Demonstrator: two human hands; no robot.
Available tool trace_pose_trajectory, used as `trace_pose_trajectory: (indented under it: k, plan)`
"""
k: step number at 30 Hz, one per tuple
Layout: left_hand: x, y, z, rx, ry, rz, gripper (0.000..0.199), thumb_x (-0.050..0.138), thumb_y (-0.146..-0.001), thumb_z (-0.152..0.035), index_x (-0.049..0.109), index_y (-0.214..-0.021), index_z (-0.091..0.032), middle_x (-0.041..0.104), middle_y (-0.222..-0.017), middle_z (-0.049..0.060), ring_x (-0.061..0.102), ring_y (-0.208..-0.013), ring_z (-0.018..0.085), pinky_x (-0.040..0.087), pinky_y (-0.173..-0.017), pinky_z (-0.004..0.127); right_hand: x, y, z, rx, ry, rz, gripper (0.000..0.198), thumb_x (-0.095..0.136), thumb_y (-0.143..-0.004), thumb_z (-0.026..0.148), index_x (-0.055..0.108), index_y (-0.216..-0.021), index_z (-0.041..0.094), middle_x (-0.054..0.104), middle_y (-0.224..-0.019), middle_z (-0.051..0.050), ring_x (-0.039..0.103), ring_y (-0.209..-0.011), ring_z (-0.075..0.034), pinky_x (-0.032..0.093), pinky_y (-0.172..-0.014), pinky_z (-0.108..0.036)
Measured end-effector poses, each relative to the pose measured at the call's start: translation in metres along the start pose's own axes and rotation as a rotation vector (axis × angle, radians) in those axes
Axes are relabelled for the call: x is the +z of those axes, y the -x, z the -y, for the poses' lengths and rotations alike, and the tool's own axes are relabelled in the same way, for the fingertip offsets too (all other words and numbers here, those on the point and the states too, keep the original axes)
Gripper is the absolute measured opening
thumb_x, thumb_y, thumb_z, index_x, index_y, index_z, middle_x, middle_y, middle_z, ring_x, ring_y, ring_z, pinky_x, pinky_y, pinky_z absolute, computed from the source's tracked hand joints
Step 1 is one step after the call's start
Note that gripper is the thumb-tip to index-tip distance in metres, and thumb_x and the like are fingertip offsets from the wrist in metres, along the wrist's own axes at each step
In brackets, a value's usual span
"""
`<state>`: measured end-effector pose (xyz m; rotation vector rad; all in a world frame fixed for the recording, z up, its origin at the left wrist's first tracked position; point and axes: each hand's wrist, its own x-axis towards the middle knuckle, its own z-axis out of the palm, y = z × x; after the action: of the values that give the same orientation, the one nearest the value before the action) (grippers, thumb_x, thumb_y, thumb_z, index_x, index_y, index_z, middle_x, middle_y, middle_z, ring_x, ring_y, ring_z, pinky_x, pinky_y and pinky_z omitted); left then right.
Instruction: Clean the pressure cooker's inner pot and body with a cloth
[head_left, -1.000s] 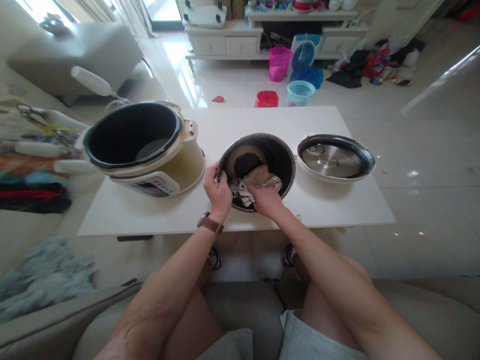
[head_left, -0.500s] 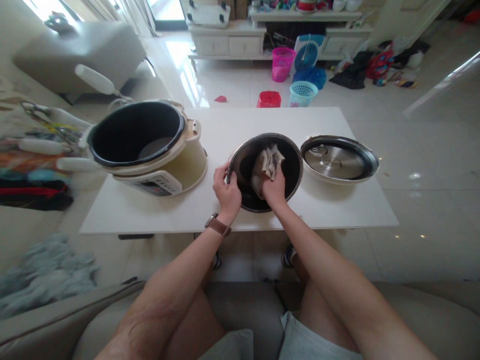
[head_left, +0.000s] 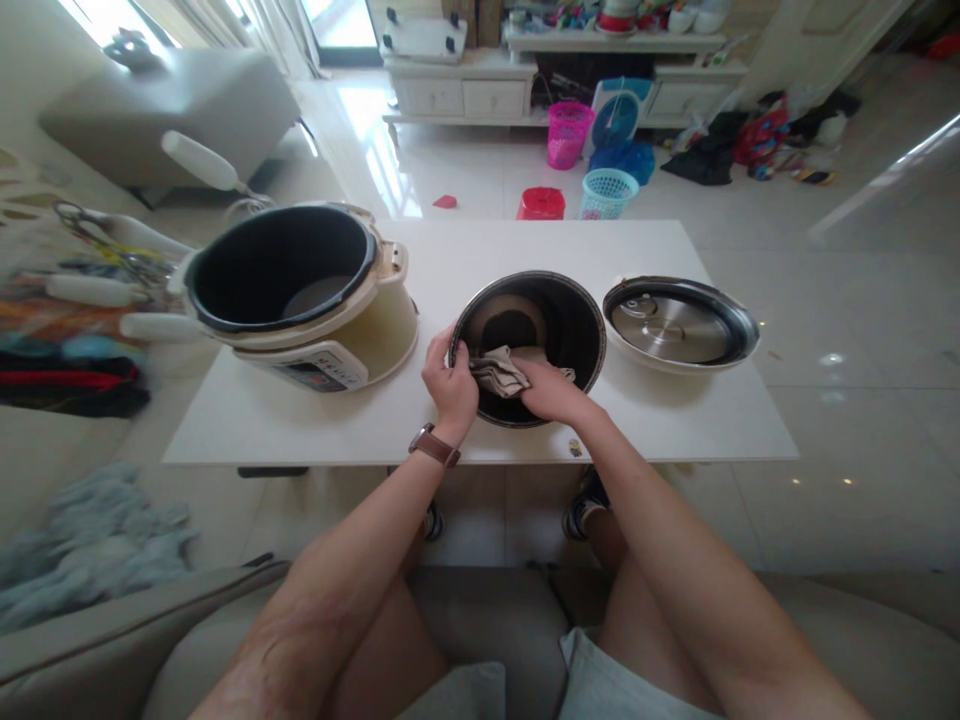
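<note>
A dark round inner pot (head_left: 574,310) rests tilted on the white table, its mouth facing me. My left hand (head_left: 450,385) is closed on the pot's left rim, thumb over the edge. Inside the mouth, my right hand (head_left: 551,390) grips a crumpled grey-beige cloth (head_left: 499,372) near the left and lower wall; some of its fingers are hidden by the cloth. To the left stands a cream electric pressure cooker body (head_left: 382,310), open at the top with a dark interior. Its lid (head_left: 679,325) lies upside down to the right, metal inner side up.
The white table (head_left: 360,425) carries all of these, and a small sticker-like spot (head_left: 575,448) shows near its front edge. White-handled utensils (head_left: 199,160) stand beside the cooker. Beyond the table are a red bin (head_left: 541,203), a light-blue basket (head_left: 609,190) and a pink basket (head_left: 568,135).
My right hand has moved the cloth from the pot's middle down and left, toward the left rim, uncovering the pot's bottom. My left hand keeps its hold on the rim.
</note>
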<state>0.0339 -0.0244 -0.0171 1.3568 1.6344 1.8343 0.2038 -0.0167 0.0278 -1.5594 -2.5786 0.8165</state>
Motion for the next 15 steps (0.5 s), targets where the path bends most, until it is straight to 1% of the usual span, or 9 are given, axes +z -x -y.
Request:
trace_pose_trajectory:
  k: [2, 3, 4, 7, 11, 15]
  plan:
    - [0.002, 0.001, 0.001, -0.004, 0.017, -0.003, 0.023, 0.061, -0.102, -0.033, 0.076, -0.113, -0.019, 0.077, -0.113, 0.009, 0.069, -0.115, 0.023, 0.052, -0.110, 0.040, -0.005, 0.003, -0.001, -0.001, -0.098, -0.021, 0.050, 0.052, -0.096, 0.017, 0.064, -0.145, 0.024, 0.074, -0.142, -0.009, 0.069, -0.130, -0.029, 0.054, -0.104, -0.033]
    - [0.003, 0.003, 0.001, -0.006, 0.022, -0.012, 0.023, 0.060, -0.102, -0.033, 0.076, -0.113, -0.019, 0.076, -0.113, 0.009, 0.069, -0.115, 0.023, 0.051, -0.110, 0.039, -0.005, 0.004, 0.000, 0.002, -0.128, -0.016, 0.050, 0.054, -0.096, 0.018, 0.065, -0.144, 0.024, 0.074, -0.141, -0.010, 0.069, -0.130, -0.030, 0.054, -0.104, -0.035]
    - [0.005, 0.005, 0.001, -0.007, 0.023, -0.026, 0.023, 0.059, -0.103, -0.032, 0.075, -0.113, -0.019, 0.076, -0.113, 0.009, 0.068, -0.115, 0.023, 0.051, -0.110, 0.039, -0.002, 0.005, 0.002, 0.016, -0.113, 0.000, 0.052, 0.055, -0.095, 0.018, 0.064, -0.146, 0.024, 0.074, -0.141, -0.011, 0.069, -0.130, -0.032, 0.054, -0.104, -0.036]
    - [0.009, 0.013, 0.001, -0.014, 0.003, -0.077, 0.021, 0.057, -0.103, -0.031, 0.072, -0.113, -0.019, 0.073, -0.114, 0.009, 0.067, -0.115, 0.022, 0.050, -0.109, 0.037, 0.008, 0.007, 0.012, 0.067, 0.023, 0.026, 0.060, 0.056, -0.092, 0.017, 0.059, -0.151, 0.022, 0.075, -0.138, -0.015, 0.071, -0.124, -0.036, 0.055, -0.102, -0.043]
    - [0.012, 0.013, 0.003, -0.034, -0.022, -0.098, 0.017, 0.057, -0.100, -0.022, 0.067, -0.113, -0.020, 0.071, -0.113, 0.007, 0.066, -0.109, 0.020, 0.051, -0.104, 0.034, 0.017, 0.008, 0.019, 0.069, 0.140, 0.005, 0.056, 0.055, -0.092, 0.017, 0.061, -0.147, 0.022, 0.077, -0.130, -0.016, 0.074, -0.117, -0.037, 0.054, -0.101, -0.047]
    - [0.004, -0.003, 0.004, -0.063, -0.067, -0.068, 0.031, 0.060, -0.088, -0.011, 0.065, -0.116, -0.022, 0.071, -0.109, 0.004, 0.066, -0.101, 0.019, 0.053, -0.097, 0.032, 0.021, 0.008, 0.017, 0.038, 0.205, 0.013, 0.053, 0.054, -0.093, 0.015, 0.062, -0.145, 0.024, 0.075, -0.133, -0.015, 0.071, -0.122, -0.034, 0.049, -0.107, -0.048]
